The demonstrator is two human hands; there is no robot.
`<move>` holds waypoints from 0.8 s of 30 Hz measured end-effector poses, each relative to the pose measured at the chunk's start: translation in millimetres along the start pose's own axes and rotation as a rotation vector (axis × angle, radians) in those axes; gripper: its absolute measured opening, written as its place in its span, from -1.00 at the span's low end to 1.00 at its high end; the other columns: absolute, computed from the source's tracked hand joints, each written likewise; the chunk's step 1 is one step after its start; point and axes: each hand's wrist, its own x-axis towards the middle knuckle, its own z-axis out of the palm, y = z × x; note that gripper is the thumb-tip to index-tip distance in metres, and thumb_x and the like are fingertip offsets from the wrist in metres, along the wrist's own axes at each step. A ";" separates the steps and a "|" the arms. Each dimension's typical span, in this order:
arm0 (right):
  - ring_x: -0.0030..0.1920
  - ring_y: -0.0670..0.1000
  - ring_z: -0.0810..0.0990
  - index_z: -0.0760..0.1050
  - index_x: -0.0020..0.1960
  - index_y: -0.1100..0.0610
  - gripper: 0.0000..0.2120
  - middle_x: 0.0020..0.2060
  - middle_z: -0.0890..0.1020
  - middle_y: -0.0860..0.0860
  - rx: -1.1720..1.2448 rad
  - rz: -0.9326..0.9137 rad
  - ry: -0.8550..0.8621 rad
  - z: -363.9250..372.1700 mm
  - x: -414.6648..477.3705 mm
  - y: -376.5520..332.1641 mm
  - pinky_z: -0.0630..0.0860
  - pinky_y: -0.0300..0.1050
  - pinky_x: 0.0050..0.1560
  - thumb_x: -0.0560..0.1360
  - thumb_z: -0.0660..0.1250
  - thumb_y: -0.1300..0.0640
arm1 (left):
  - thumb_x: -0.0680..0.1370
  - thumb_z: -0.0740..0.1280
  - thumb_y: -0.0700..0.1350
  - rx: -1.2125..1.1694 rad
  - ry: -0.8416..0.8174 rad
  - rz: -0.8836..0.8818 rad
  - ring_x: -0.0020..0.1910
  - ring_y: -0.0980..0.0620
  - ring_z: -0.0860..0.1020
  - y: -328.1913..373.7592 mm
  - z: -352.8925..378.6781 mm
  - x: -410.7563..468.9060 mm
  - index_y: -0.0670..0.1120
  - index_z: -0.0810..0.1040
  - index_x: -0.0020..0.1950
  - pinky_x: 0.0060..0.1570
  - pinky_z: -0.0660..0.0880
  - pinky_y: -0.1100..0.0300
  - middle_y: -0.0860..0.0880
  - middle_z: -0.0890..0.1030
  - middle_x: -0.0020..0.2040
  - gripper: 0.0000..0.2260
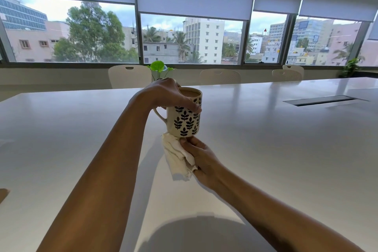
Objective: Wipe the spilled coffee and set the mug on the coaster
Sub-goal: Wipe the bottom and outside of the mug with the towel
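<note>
A cream mug [185, 121] with black leaf prints holds pale coffee and hangs above the white table [276, 149]. My left hand [166, 93] grips it from above, thumb across the front wall, the handle pointing left. Just below the mug's base, my right hand [199, 156] holds a crumpled white cloth [178, 156], whose top touches the mug's underside. A brown wooden edge, perhaps the coaster [3, 194], shows at the far left border. No spill is visible on the table.
A grey cable hatch [321, 100] is set into the table at the right. Several white chairs [128, 75] line the far side. A small green plant [158, 68] stands behind the mug, and another plant [350, 67] stands at the right.
</note>
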 end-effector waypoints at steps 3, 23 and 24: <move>-0.13 0.03 0.63 0.62 0.07 0.14 -0.82 -0.07 0.68 0.09 0.043 -0.003 0.057 5.4 4.2 -4.2 0.58 -0.14 -0.08 0.51 0.33 0.24 | 0.10 0.48 0.33 -0.003 0.005 -0.005 -0.21 0.10 0.58 -0.4 -2.3 0.1 -0.01 0.59 -0.14 -0.27 0.50 0.23 0.04 0.66 -0.20 -0.47; -0.20 0.07 0.59 0.54 0.22 0.20 -0.74 0.02 0.62 0.15 -0.210 -0.051 0.596 -40.7 19.4 -48.3 0.54 -0.19 -0.32 0.56 0.26 0.18 | -0.01 0.44 0.39 0.048 0.044 -0.025 -0.18 0.11 0.57 -3.8 -4.2 -1.4 -0.04 0.62 -0.06 -0.23 0.47 0.20 0.01 0.67 -0.17 -0.31; -0.10 0.11 0.61 0.54 0.23 0.16 -0.73 0.07 0.63 0.15 -0.335 -0.108 0.633 -47.4 19.3 -53.8 0.57 -0.12 -0.21 0.54 0.27 0.19 | 0.02 0.46 0.38 0.052 0.048 -0.028 -0.20 0.12 0.56 -5.8 -5.1 -1.7 -0.04 0.62 -0.06 -0.25 0.45 0.21 0.01 0.67 -0.17 -0.33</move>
